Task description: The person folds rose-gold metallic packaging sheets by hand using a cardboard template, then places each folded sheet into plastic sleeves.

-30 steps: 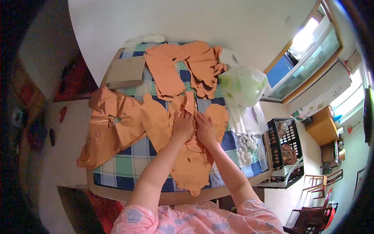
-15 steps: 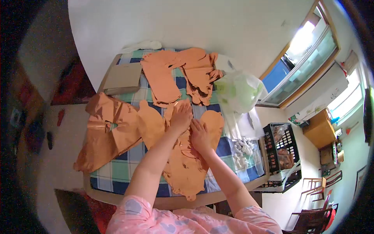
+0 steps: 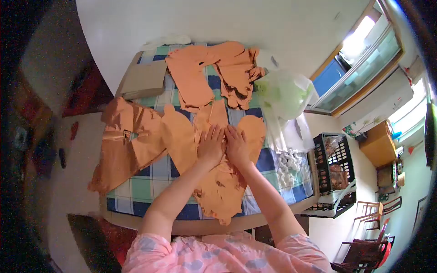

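Both hands lie flat, side by side, on an orange sheet-like piece (image 3: 221,189) with lobed edges, in the middle of a checked cloth. My left hand (image 3: 212,144) has its fingers spread and pointing away from me. Close beside it, my right hand (image 3: 236,146) rests palm down with its fingers apart. Rounded orange lobes (image 3: 251,129) extend on both sides of the hands. Farther back lie more orange pieces (image 3: 189,82), some in an uneven, folded pile (image 3: 234,75). What is under the palms is hidden.
A large crumpled orange piece (image 3: 129,145) lies at the left. Behind it is a flat cardboard-coloured stack (image 3: 144,79). On the right are a clear and green plastic bag (image 3: 289,95), crumpled white scraps (image 3: 289,167) and black crates (image 3: 334,164). Wooden chairs (image 3: 371,255) stand farther right.
My left hand has moved back toward me and now lies level with my right hand. The view has tilted slightly, and the cloth and pieces appear higher in the frame.
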`<state>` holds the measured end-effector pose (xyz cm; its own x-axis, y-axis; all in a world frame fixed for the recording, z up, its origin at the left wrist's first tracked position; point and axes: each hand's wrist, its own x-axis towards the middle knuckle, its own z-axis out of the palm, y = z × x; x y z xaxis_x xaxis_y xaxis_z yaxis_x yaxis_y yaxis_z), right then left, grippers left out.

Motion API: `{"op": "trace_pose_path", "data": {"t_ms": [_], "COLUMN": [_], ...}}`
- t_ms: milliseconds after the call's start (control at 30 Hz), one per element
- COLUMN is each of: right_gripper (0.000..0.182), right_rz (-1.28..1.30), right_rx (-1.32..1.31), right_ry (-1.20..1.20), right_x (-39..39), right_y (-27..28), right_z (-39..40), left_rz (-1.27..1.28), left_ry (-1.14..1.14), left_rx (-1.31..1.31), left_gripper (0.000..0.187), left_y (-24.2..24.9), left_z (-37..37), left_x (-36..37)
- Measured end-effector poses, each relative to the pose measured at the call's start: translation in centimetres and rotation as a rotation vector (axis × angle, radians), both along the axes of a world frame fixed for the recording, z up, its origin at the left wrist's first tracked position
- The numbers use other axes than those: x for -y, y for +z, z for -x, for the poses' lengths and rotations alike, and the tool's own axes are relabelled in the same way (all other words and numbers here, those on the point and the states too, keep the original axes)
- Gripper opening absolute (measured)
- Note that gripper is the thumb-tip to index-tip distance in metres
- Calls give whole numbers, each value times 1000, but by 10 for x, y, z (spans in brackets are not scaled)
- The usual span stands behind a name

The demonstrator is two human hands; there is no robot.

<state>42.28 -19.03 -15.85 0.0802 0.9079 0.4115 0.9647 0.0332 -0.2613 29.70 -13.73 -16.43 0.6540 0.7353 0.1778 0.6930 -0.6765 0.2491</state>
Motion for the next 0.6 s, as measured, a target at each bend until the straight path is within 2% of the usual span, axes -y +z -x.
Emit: {"op": "trace_pose_path", "data": {"t_ms": [67,167,267,367,467,567,600], "right_gripper": [43,42,38,37,43,42,43], "right_rz": [41,60,-223,-131,-4,-45,-21], "right_rx": [24,0,-309,-303,-286,-634,-623], "right_ry": [-23,-46,-285,-538,-623,-512,-536], "right_x": [2,0,31,76,87,85,84], "right_y": [15,-11,20,19,15,31,37], "right_z": [5,-19,-29,-38,-30,-18,-15], "left_rz": [-27,30,48,35,36,31,26], "left_ry": [9,-1,-2,-7,-25,-42,-47], "left_rx": [-10,-11,13,3,28,38,37], "left_gripper": [54,54,54,53,53,53,53], "left_y": [1,10,12,14,16,14,12], "left_z": [0,2,2,4,4,6,7], "left_x": [-2,3,2,3,3,2,1]}}
